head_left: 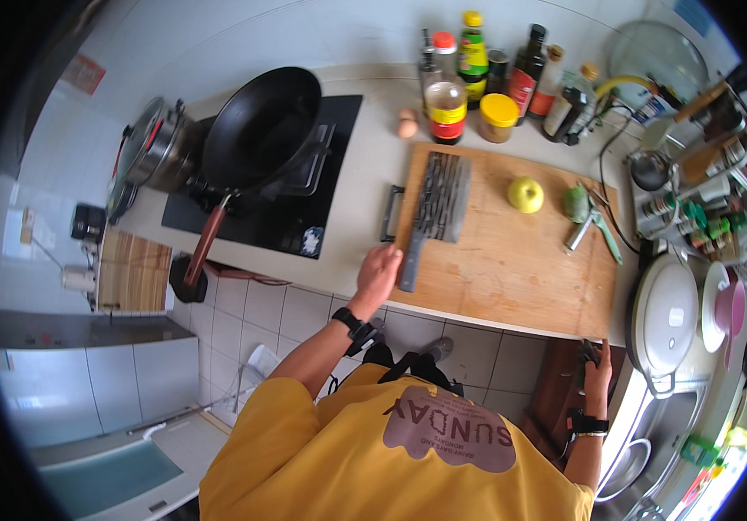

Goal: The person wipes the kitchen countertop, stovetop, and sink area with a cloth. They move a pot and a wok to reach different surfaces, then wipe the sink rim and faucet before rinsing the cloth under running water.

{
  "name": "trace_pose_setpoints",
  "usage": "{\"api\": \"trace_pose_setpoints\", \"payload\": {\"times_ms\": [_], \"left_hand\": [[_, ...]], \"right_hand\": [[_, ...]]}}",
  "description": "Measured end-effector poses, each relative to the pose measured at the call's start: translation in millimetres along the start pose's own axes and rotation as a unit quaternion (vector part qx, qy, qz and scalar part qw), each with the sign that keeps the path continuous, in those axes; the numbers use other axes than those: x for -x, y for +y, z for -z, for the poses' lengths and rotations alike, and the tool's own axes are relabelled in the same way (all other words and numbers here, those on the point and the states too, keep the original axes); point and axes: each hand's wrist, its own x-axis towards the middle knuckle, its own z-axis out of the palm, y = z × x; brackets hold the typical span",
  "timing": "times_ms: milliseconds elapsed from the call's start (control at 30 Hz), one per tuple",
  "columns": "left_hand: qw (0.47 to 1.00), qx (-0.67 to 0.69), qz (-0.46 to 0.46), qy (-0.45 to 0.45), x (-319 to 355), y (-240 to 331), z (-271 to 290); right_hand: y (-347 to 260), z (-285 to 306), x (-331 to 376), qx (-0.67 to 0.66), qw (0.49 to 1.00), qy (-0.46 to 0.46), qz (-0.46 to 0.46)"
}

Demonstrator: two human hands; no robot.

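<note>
A wooden cutting board (495, 269) lies on the counter before me. My left hand (380, 273) is closed at its left front edge, beside the grey handle of a broad-bladed kitchen knife (443, 204) lying flat on the board. Low by the board's right front corner, my right hand (598, 378) is curled around something dark (587, 354), too hidden to name; one finger points up to the counter edge. A yellow-green apple (525, 194) sits toward the board's far side. Right of it are a mottled green fruit or vegetable (576, 203) and a green-handled tool (606, 236) beside a metal-and-white peeler (578, 233).
A black wok (261, 130) and a lidded pot (162, 148) stand on the black cooktop (243, 227) at left. Sauce bottles (472, 56), a jar (499, 117) and eggs (406, 128) line the back. At right are a lidded cooker (664, 317) and a sink (651, 434).
</note>
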Motion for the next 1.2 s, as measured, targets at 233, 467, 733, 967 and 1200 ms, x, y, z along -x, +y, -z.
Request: {"api": "trace_pose_setpoints", "payload": {"times_ms": [233, 467, 733, 967, 1200], "left_hand": [[0.994, 0.077, 0.031, -0.074, 3.4, -1.8, 18.7], [0.994, 0.026, 0.088, -0.064, 43.4, -68.4, 117.9], [0.974, -0.142, 0.151, -0.089, 92.3, -191.9, 233.8], [0.926, -0.222, 0.148, -0.266, 141.8, -337.3, 337.5], [0.898, -0.135, 0.344, -0.238, 213.6, -476.7, 403.5]], "right_hand": [[-9.6, -11.1, 19.7, 0.082, 0.996, 0.019, -0.011], [-175.3, -68.8, 77.6, -0.101, 0.960, -0.258, -0.045], [-387.6, -240.9, 70.3, -0.062, 0.906, -0.304, 0.289], [-472.6, -400.7, -54.0, -0.017, 0.948, -0.191, 0.253], [-497.4, -488.2, -164.6, 0.245, 0.888, 0.038, 0.387]]}}
